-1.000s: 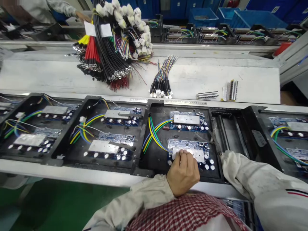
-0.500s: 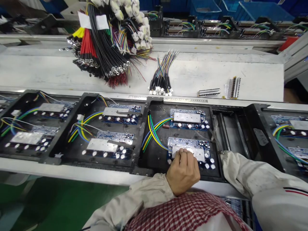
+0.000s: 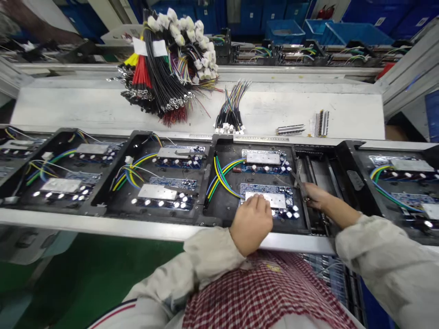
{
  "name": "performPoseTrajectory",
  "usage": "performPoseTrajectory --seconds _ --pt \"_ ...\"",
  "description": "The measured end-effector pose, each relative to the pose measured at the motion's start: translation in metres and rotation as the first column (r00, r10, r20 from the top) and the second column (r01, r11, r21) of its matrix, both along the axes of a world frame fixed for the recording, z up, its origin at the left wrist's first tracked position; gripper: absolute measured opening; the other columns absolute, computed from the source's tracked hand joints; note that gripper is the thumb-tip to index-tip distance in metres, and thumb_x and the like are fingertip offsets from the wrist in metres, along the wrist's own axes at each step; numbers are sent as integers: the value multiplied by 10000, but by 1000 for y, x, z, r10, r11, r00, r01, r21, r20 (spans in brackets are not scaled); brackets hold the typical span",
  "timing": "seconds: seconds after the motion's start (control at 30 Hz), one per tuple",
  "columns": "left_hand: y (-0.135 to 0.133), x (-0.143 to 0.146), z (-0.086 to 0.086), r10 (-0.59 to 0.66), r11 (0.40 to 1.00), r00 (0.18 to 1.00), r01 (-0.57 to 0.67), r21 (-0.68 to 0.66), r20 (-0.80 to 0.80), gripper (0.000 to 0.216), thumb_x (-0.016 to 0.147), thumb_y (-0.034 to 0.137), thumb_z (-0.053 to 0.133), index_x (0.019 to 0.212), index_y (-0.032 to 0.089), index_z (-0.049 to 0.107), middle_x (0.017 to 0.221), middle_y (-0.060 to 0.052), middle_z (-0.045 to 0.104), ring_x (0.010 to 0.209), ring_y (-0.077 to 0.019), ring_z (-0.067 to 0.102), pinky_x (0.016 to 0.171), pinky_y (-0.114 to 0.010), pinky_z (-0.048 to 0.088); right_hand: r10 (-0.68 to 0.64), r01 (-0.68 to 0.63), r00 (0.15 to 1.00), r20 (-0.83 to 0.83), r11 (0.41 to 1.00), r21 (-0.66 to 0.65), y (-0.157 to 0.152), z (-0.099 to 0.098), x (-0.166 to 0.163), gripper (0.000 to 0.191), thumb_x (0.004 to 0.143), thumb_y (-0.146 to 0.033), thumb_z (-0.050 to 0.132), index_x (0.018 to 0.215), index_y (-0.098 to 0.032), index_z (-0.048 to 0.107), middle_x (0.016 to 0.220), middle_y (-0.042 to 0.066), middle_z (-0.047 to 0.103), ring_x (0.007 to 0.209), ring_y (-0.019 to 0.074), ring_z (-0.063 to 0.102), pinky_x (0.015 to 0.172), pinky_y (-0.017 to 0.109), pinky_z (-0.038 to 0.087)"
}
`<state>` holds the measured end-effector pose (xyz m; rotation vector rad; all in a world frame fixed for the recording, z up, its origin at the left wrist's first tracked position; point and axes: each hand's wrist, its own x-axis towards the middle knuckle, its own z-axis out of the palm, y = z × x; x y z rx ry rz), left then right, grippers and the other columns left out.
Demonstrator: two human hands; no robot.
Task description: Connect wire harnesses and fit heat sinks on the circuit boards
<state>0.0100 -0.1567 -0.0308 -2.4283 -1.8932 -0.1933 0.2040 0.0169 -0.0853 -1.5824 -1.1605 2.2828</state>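
Note:
My left hand [image 3: 253, 224] is closed, its bent fingers pressed together at the silver metal plate [image 3: 279, 201] of the lower circuit board [image 3: 252, 188]. Its thumb and anything under the fingers are hidden. Just right of this board, my right hand [image 3: 317, 198] is closed on the lower end of a thin metal strip [image 3: 297, 179] by the tray's right wall. The upper circuit board [image 3: 284, 161], also with a silver plate, lies behind. Blue, yellow and green wires [image 3: 222, 176] run from both boards to the left side of the black tray [image 3: 222, 214].
More black trays with wired boards [image 3: 157, 192] line the rail left and right. On the white shelf lie a large cable bundle [image 3: 161, 77], a smaller wire bundle [image 3: 233, 107] and stacked metal strips [image 3: 321, 123]. Blue bins [image 3: 284, 33] stand at the back.
My right hand, hidden beyond its sleeve before, now shows at the metal strip. My left hand stays at the lower board's plate. The whole view has shifted.

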Motion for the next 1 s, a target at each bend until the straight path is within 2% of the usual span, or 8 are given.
performPoseTrajectory --seconds 0.07,0.13,0.2,0.27,0.4,0.83,0.9,1.0 --pt "2 -31 17 -6 992 992 21 -124 127 324 824 116 517 1113 207 630 1039 -62 674 880 -156 648 735 -271 528 -82 67 993 87 983 170 -2 15 17 242 771 -160 584 1003 -199 643 831 55 670 721 168 622 684 301 546" --pt "14 -63 30 161 981 979 -146 -127 126 272 865 160 458 1024 215 670 989 -53 681 844 -165 648 740 -296 514 -130 7 975 178 827 563 -6 38 22 270 744 -142 584 991 -223 655 860 47 670 799 189 622 772 340 526" --pt "35 -86 34 275 958 958 -266 -108 84 251 870 210 460 982 208 684 976 -59 677 898 -204 638 773 -333 496 -76 -256 952 296 334 907 -13 62 7 263 783 -191 555 1011 -244 674 975 64 657 931 230 586 856 402 474" --pt "59 -97 28 227 960 973 -215 -177 48 219 825 198 522 972 214 684 995 -51 669 964 -217 621 786 -318 482 76 -454 882 464 -120 883 -17 77 -26 310 818 -158 479 1029 -243 689 1014 76 646 969 247 546 867 423 434" --pt "88 -95 8 179 957 984 -177 -230 -10 229 781 145 550 963 199 679 1006 -80 647 1004 -243 606 752 -318 477 90 -623 650 755 -505 597 -9 76 -94 437 793 -43 428 1103 -222 679 1044 81 639 1004 261 473 857 412 365" --pt "91 -107 12 230 968 932 -190 -164 281 266 751 196 566 1012 165 607 940 -59 646 836 -188 613 735 -313 481 -34 -653 668 744 -506 564 2 49 -83 406 765 -36 486 1016 -257 718 1000 44 657 1001 241 442 885 393 304" --pt "91 -111 15 289 954 726 -166 -250 624 325 736 154 581 1060 155 601 823 -25 647 688 -129 586 689 -287 488 -45 -671 657 752 -489 557 3 46 -78 362 766 -50 493 956 -244 733 962 43 667 992 248 453 889 404 312" --pt "88 -113 17 464 879 179 25 -475 868 250 771 113 566 1016 105 611 722 -14 632 567 -78 547 586 -241 479 -43 -684 657 753 -453 571 3 48 -76 351 755 -39 486 912 -227 737 963 44 675 1012 258 469 903 416 328"
